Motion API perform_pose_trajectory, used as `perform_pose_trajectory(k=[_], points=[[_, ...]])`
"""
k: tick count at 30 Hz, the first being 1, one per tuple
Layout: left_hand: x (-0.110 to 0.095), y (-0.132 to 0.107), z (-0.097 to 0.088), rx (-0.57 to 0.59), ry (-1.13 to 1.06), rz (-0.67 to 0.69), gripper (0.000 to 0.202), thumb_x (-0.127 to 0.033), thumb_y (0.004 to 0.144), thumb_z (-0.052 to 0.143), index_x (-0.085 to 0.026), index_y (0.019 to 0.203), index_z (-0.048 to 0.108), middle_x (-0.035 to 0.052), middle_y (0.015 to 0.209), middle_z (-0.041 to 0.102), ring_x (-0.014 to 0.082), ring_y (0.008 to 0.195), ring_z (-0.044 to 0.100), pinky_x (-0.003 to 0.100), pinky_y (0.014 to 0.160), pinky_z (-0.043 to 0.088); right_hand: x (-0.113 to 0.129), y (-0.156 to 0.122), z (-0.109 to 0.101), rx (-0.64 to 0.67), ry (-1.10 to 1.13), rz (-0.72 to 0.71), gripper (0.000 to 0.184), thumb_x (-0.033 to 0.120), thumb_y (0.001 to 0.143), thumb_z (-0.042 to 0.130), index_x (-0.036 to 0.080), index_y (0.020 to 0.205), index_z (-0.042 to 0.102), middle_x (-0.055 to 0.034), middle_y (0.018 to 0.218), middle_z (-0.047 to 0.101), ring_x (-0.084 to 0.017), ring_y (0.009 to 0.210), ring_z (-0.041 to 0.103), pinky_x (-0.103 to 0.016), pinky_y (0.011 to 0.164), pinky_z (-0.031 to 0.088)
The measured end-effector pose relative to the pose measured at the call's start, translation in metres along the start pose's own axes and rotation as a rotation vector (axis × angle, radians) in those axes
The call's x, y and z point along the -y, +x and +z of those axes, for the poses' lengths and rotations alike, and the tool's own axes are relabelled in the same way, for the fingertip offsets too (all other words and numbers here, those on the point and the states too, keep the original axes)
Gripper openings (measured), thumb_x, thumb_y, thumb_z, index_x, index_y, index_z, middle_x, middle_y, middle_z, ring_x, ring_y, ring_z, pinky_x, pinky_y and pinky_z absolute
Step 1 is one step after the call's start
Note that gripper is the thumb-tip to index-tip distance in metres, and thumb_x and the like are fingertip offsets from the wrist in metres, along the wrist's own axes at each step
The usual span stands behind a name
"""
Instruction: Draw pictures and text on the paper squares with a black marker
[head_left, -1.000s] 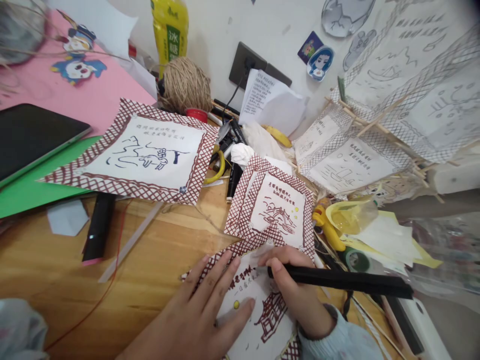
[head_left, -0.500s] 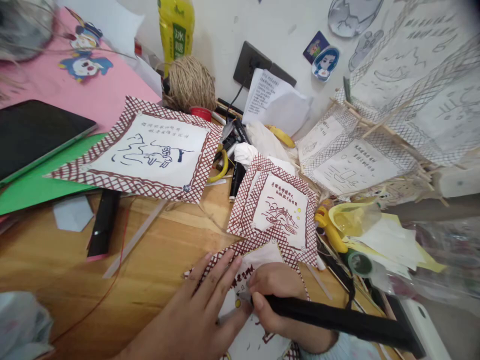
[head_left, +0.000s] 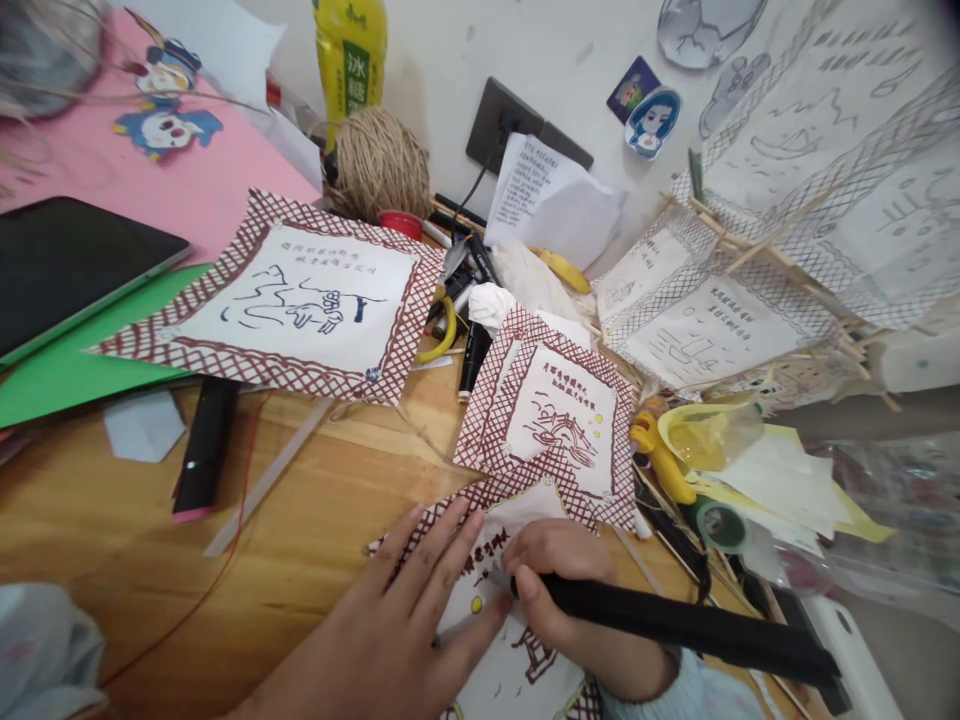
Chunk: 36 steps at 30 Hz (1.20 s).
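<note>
At the bottom of the view, a decorated sheet of paper (head_left: 559, 640) lies on the wooden table, with a red-brown lattice border, dark handwriting, a small yellow dot and a sketched building. My left hand (head_left: 397, 605) rests flat across its left side, fingers stretched out. A long black marker (head_left: 675, 620) is gripped in my right hand (head_left: 566, 575), its pale tip at the handwriting close to my left thumb and fingers. My right hand covers part of the paper. Just above lies another lattice-bordered drawing (head_left: 559, 420), overlapping further sheets.
A bigger lattice-bordered sheet (head_left: 315, 295) lies to the left, over green paper (head_left: 97, 350) and near a black tablet (head_left: 82, 270). Behind stand a twine ball (head_left: 382, 165) and yellow bottle (head_left: 351, 60). A stick-framed paper lantern (head_left: 720, 300) stands right, near a yellow tool (head_left: 667, 465).
The marker's tip has shifted slightly upward and right over the handwriting, and its rear end has dipped less than before. My left hand stays in place on the paper.
</note>
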<state>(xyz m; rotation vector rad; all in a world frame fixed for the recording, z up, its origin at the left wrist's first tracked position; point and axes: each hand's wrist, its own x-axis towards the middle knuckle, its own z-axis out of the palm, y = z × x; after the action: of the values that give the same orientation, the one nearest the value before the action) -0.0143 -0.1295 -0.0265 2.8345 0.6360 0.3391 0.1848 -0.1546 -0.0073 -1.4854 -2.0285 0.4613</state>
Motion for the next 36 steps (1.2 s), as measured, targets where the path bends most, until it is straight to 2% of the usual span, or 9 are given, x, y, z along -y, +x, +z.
perform_pose_trajectory(k=[3,7,12,16,22,26,31,36], points=[[-0.001,0.0,0.0,0.003,-0.009,0.004,0.065,-0.057,0.08,0.064,-0.031,0.138,0.05,0.0126,0.151,0.038,0.0365,0.142,0.026,0.057,0.112,0.016,0.001,0.001,-0.001,-0.017,0.003,0.005,0.046,0.036,0.098,0.039,0.021,0.058,0.055,-0.001,0.054,0.057,-0.013,0.053,0.055,-0.024,0.057,0.048],[-0.001,0.001,-0.002,-0.002,-0.01,0.0,0.077,-0.066,0.074,0.064,-0.03,0.14,0.048,0.0147,0.15,0.039,0.039,0.141,0.027,0.058,0.111,0.017,0.001,0.003,-0.002,0.021,0.042,-0.009,0.046,0.034,0.098,0.038,0.02,0.057,0.053,-0.0011,0.054,0.057,-0.013,0.052,0.055,-0.025,0.056,0.048],[0.003,-0.001,-0.002,-0.024,-0.01,0.049,0.077,-0.06,0.079,0.063,-0.028,0.145,0.041,0.0145,0.151,0.037,0.0379,0.14,0.03,0.057,0.111,0.02,0.001,0.003,-0.001,0.01,0.034,-0.014,0.047,0.036,0.098,0.038,0.02,0.056,0.053,-0.0013,0.053,0.057,-0.013,0.051,0.055,-0.025,0.056,0.048],[0.001,-0.001,0.002,-0.012,-0.01,0.011,0.072,-0.062,0.077,0.065,-0.031,0.14,0.048,0.0126,0.15,0.04,0.0376,0.141,0.027,0.058,0.111,0.017,0.001,0.0,-0.005,0.003,0.021,0.018,0.044,0.034,0.097,0.041,0.02,0.058,0.055,-0.0017,0.056,0.06,-0.014,0.054,0.057,-0.025,0.057,0.049],[-0.003,0.001,-0.002,-0.003,-0.016,-0.003,0.077,-0.069,0.07,0.066,-0.031,0.136,0.053,0.0148,0.148,0.043,0.0388,0.141,0.028,0.059,0.112,0.015,-0.002,-0.002,-0.011,-0.05,-0.03,0.047,0.033,0.031,0.095,0.048,0.021,0.065,0.06,-0.0025,0.061,0.063,-0.015,0.059,0.06,-0.027,0.06,0.052],[-0.004,0.001,-0.004,0.002,0.007,-0.013,0.075,-0.064,0.071,0.068,-0.029,0.136,0.052,0.0157,0.148,0.042,0.0396,0.14,0.028,0.058,0.111,0.017,0.0,0.002,-0.011,-0.01,-0.032,0.021,0.036,0.032,0.096,0.045,0.02,0.065,0.06,-0.0022,0.059,0.063,-0.015,0.056,0.059,-0.026,0.058,0.051],[-0.004,0.001,-0.007,0.018,-0.004,-0.013,0.068,-0.06,0.075,0.066,-0.03,0.135,0.054,0.0145,0.149,0.04,0.0394,0.142,0.025,0.059,0.111,0.017,0.003,0.003,-0.011,-0.039,-0.05,0.01,0.041,0.03,0.096,0.044,0.02,0.059,0.057,-0.0019,0.056,0.062,-0.014,0.055,0.059,-0.026,0.058,0.051],[-0.003,0.001,-0.011,0.044,0.008,0.014,0.073,-0.051,0.073,0.071,-0.026,0.138,0.051,0.0174,0.15,0.039,0.0417,0.141,0.023,0.06,0.111,0.018,0.002,0.0,-0.011,-0.037,-0.051,0.04,0.037,0.029,0.095,0.046,0.021,0.062,0.058,-0.0024,0.058,0.062,-0.016,0.058,0.06,-0.027,0.06,0.051]])
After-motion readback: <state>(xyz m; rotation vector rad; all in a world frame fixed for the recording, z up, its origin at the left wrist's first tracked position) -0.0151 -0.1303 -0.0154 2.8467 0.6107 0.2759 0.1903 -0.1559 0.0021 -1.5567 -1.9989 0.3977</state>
